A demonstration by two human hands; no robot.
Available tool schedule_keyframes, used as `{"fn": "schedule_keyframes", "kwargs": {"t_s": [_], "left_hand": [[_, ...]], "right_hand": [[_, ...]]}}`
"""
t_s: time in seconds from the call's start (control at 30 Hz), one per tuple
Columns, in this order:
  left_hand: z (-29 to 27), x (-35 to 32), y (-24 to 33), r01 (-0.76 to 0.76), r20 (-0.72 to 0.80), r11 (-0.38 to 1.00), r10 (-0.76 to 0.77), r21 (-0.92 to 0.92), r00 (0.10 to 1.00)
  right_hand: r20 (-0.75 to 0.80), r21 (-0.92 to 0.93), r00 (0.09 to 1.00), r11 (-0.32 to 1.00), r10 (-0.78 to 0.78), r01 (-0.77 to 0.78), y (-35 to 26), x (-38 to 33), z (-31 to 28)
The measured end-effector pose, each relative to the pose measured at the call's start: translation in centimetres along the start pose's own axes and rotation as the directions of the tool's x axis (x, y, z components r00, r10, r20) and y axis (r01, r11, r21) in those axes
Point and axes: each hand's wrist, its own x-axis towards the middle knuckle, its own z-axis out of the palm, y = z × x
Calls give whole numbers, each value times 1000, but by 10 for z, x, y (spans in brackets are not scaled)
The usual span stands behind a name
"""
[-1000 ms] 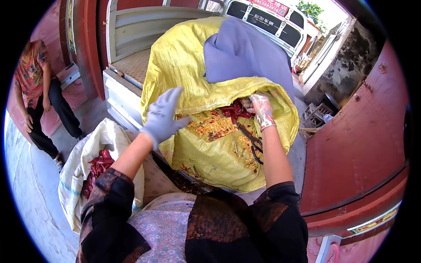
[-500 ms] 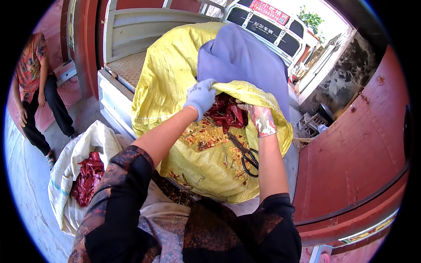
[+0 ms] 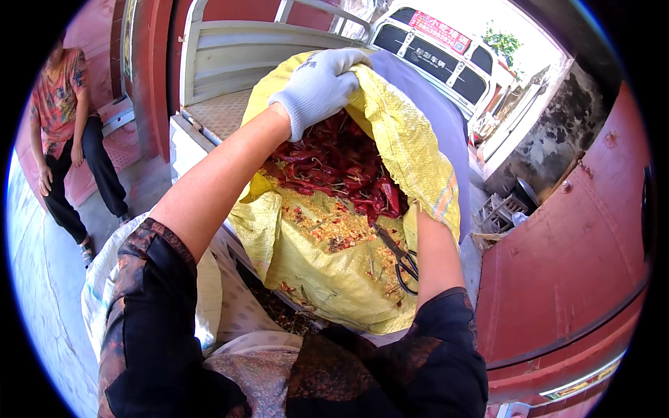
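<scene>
A big yellow woven sack [image 3: 411, 132] gapes toward me, with many dried red chillies [image 3: 334, 164] inside. My left hand [image 3: 317, 90], in a pale knitted glove, grips the sack's upper rim and holds it up. At the sack's right side my right forearm [image 3: 440, 254] reaches in behind the fold; the hand itself is hidden, so I cannot see its fingers. Black-handled scissors [image 3: 403, 265] lie on the lower yellow flap, blades toward the chillies, close to the right forearm. Yellow seeds and red bits [image 3: 327, 226] are scattered over that flap.
Behind the sack is a white truck bed with a metal side rail [image 3: 230, 59], and a purple-grey cloth [image 3: 446, 125]. A white sack [image 3: 209, 299] stands at lower left. A person [image 3: 63, 111] sits at far left. Red metal doors [image 3: 564, 244] and grey crates [image 3: 498, 214] are on the right.
My left hand has raised the sack's rim up and away, so the mouth is wider and more chillies show. My right hand has gone out of sight behind the fold.
</scene>
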Motion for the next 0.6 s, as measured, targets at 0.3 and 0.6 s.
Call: {"fn": "schedule_keyframes", "kwargs": {"t_s": [0.3, 0.6], "left_hand": [[28, 16, 9, 65, -92, 996, -60, 55, 994], [24, 35, 17, 152, -226, 984, -169, -91, 959]], "right_hand": [[57, -899, 985, 422, -160, 120, -4, 2, -59], [301, -558, 902, 824, 311, -98, 41, -37, -28]]}}
